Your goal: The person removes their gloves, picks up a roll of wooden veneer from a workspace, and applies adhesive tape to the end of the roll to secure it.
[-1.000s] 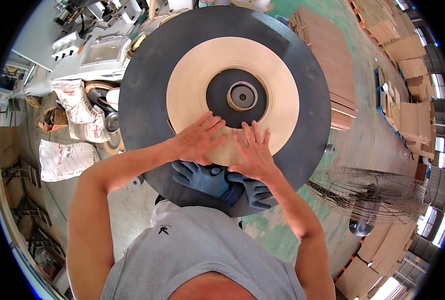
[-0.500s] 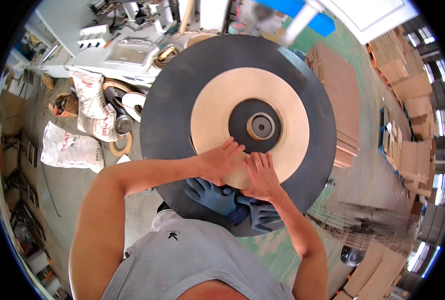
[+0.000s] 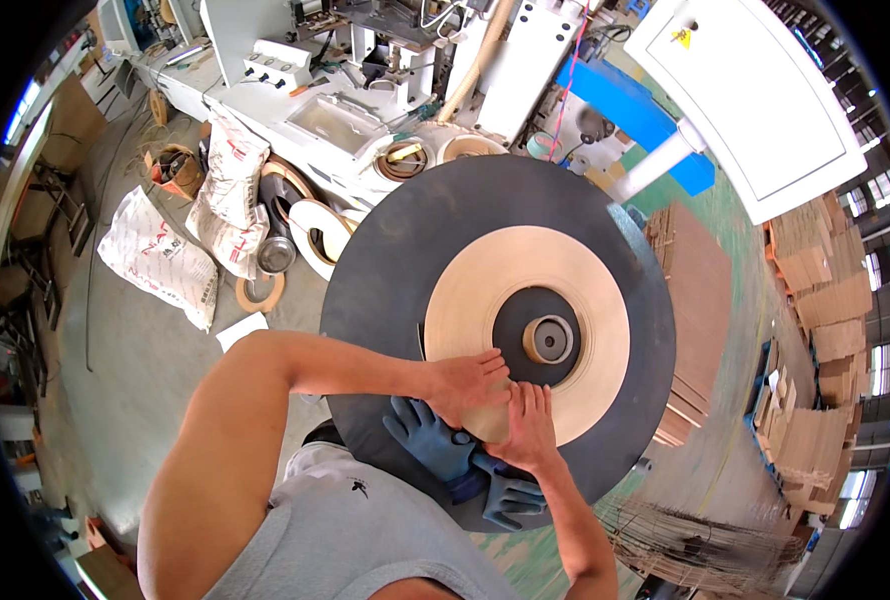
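Note:
A wide tan roll of coiled strip (image 3: 465, 295) lies flat on a big dark round turntable (image 3: 390, 245) before me. At its centre a short round hub (image 3: 548, 341) stands inside the roll's dark open middle. My left hand (image 3: 468, 386) rests palm down on the near part of the roll, fingers stretched toward the hub. Close beside it, my right hand (image 3: 529, 428) lies on the roll with its fingers extended; its thumb side is partly hidden. Between my body and the roll, blue-grey work gloves (image 3: 431, 442) lie on the turntable, touching nothing in my grasp.
Beyond the turntable stands a white machine (image 3: 335, 125) with a control box (image 3: 277, 65). White printed sacks (image 3: 160, 255) and smaller rolls (image 3: 317, 235) sit on the floor at left. Brown boards (image 3: 695, 300) are stacked at right, below a white panel (image 3: 750, 100) on an arm.
The view has shifted, so the turntable appears lower and more of the machine shows. Both hands stay at the near side of the roll in nearly the same pose.

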### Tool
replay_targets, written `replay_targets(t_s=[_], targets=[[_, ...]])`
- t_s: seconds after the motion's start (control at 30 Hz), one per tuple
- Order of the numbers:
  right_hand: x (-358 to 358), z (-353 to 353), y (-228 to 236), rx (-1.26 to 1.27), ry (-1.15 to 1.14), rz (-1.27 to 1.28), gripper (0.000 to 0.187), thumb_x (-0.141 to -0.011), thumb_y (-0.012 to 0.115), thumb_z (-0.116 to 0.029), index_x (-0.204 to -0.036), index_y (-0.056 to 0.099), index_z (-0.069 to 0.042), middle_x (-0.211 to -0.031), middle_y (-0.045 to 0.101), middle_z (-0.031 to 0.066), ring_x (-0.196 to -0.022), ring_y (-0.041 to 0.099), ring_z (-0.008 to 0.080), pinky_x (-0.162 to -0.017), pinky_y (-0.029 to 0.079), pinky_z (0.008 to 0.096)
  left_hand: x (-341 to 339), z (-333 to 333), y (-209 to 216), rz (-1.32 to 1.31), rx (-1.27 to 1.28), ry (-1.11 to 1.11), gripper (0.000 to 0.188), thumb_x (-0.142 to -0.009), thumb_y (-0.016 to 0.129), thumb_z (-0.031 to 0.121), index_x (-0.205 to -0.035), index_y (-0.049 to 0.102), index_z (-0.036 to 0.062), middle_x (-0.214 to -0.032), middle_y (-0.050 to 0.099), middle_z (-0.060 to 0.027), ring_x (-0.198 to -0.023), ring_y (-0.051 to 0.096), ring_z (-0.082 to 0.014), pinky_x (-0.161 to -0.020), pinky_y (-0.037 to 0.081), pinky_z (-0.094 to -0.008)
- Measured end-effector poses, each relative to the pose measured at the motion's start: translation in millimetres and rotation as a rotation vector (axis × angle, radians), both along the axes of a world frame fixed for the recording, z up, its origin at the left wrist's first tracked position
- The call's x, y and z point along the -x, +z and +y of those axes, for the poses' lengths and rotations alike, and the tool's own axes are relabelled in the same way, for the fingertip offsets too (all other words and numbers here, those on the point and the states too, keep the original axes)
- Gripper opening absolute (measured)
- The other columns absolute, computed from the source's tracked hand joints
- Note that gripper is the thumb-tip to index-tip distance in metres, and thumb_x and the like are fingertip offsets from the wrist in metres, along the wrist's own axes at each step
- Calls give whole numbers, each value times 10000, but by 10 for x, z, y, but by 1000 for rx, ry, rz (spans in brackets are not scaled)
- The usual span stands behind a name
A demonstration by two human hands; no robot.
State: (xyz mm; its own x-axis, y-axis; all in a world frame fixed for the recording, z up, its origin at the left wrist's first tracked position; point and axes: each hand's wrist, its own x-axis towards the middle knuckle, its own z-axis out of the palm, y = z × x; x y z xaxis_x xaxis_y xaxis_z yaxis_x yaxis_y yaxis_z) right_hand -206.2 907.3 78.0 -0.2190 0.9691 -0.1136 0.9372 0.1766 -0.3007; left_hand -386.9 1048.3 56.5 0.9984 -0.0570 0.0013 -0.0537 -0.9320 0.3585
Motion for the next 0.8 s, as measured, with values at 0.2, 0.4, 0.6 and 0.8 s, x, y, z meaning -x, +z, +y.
replay_targets(t_s=[0.2, 0.4, 0.6, 0.8], targets=[[-21, 9, 44, -30, 53, 9, 1032, -544, 866, -364, -1362, 395, 54, -1304, 460, 245, -1242, 433, 447, -1140, 291, 575, -49, 5, 104, 2, -54, -37, 767, -633, 779, 406, -1252, 512, 39, -1265, 505, -256, -1213, 477, -409, -1089, 321, -503], [-60, 54, 287, -69, 62, 47, 1038, -534, 868, -380, -1357, 403, 49, -1315, 448, 245, -1248, 424, 445, -1129, 302, 561, -95, 97, 415, 23, -55, -82, 723, -600, 793, 385, -1178, 543, 30, -1159, 551, -215, -1129, 517, -363, -995, 363, -450], [-30, 290, 797, 69, 89, 83, 994, -554, 851, -380, -1336, 417, 54, -1261, 473, 244, -1197, 456, 437, -1083, 357, 489, -88, 391, 948, 147, 18, -151, 755, -567, 821, 381, -1175, 552, 25, -1141, 560, -193, -1101, 530, -338, -989, 372, -428], [54, 570, 1190, 265, 19, 48, 985, -602, 853, -444, -1348, 462, 68, -1345, 481, 244, -1281, 454, 415, -1114, 354, 464, -28, 753, 1218, 155, 174, -176, 847, -612, 832, 453, -1274, 522, 24, -1222, 558, -186, -1186, 512, -332, -1044, 359, -424]])
